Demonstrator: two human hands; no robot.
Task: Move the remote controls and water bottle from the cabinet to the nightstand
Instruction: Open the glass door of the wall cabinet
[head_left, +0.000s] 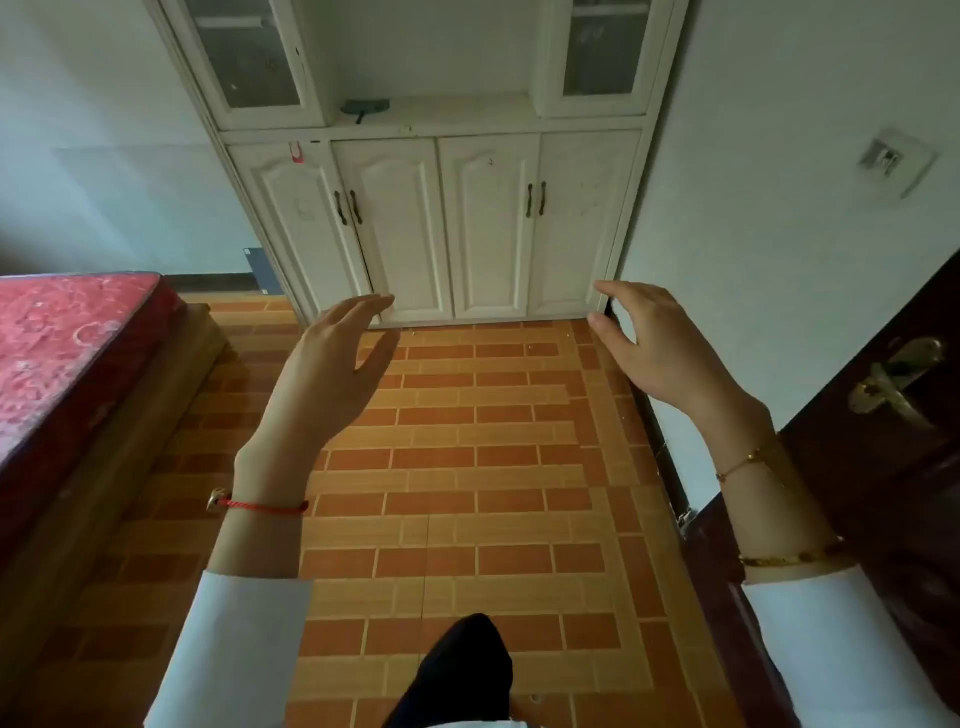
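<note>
A white cabinet (436, 228) stands ahead against the far wall, its lower doors closed and two glass-fronted upper units either side of an open counter. On that counter lies a teal object (363, 107); I cannot tell what it is. No remote control or water bottle shows. My left hand (332, 374) is raised over the brick-pattern floor, fingers spread, holding nothing. My right hand (660, 348) is raised at the same height, fingers curved and apart, also holding nothing. Both hands are well short of the cabinet.
A bed with a red mattress (67, 343) on a wooden frame fills the left side. A dark wooden door (883, 467) with a brass handle stands open at the right. Orange tiled floor (467, 467) runs between them. A wall socket (888, 158) sits on the right wall.
</note>
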